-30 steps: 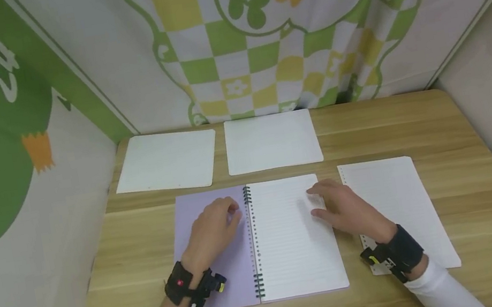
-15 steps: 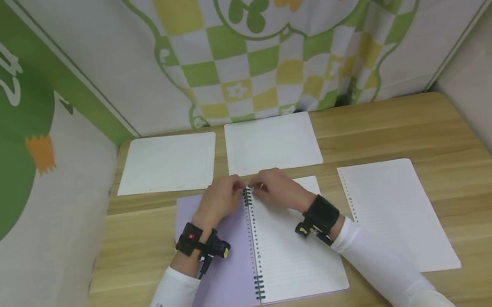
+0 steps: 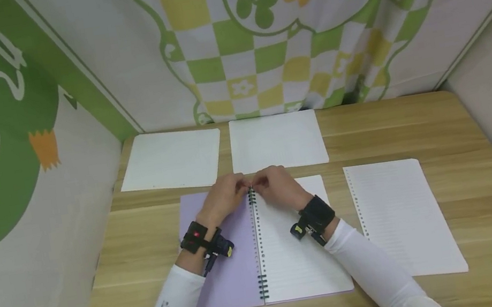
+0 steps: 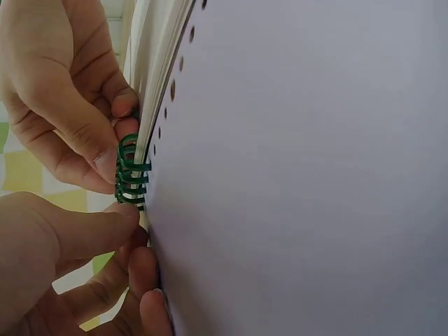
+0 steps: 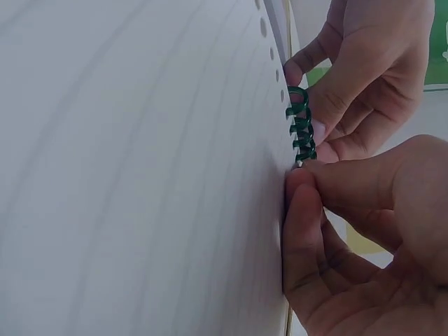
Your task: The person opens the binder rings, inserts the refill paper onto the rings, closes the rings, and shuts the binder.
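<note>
A loose-leaf notebook lies open, its purple cover (image 3: 235, 280) on the left and lined pages (image 3: 302, 269) on the right. Short strips of green binder rings (image 4: 130, 175) join the spine at top and bottom. At the upper strip, my left hand (image 3: 223, 199) pinches the rings from the cover side with thumb and fingers. Opposite it, my right hand (image 3: 279, 189) pinches the same green rings (image 5: 301, 129) from the page side. Both wrist views show the fingertips close together around the strip. Whether the rings are parted there is hard to see.
A punched lined sheet (image 3: 403, 219) lies to the right of the notebook. Two white sheets, one on the left (image 3: 172, 159) and one in the middle (image 3: 276, 142), lie along the back of the wooden table (image 3: 490, 210). A patterned curtain (image 3: 279, 61) hangs behind.
Both hands have moved up to the top of the spine, the right one coming leftward from the page's edge, and have taken hold of the rings. Over the last half second they barely move.
</note>
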The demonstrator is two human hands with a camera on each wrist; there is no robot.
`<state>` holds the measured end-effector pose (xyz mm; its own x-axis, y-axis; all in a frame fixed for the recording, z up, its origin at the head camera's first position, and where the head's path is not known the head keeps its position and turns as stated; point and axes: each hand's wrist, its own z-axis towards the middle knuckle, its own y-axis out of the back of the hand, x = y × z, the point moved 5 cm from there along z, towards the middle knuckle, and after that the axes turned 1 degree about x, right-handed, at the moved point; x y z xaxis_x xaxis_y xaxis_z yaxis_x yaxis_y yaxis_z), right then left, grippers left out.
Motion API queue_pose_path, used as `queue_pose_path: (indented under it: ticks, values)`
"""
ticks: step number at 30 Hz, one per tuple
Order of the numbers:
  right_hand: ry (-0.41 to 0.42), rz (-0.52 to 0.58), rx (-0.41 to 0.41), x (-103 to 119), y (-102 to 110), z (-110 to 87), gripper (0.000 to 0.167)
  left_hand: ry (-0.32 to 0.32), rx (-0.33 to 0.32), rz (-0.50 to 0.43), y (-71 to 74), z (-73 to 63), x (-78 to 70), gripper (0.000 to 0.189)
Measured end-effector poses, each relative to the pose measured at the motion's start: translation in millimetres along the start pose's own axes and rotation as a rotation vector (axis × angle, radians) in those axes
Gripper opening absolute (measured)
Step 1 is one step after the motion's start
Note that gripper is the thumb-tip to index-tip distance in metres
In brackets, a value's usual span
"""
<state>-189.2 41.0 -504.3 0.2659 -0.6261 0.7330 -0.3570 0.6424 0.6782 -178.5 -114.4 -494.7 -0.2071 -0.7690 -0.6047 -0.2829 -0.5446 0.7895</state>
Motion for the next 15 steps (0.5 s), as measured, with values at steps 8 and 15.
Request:
queue_pose_path:
  ticks: [8,15]
  values:
    - [0.001,0.030,0.033,-0.6,2.3,-0.5,0.014,0.009,0.009,-0.030,3.1,-2.7,2.7,0.011]
    - [0.021,0.039,0.051,3.4,-0.3,-15.0,0.012,-0.015,0.016,-0.047,5.4,-18.8,-1.2,0.012]
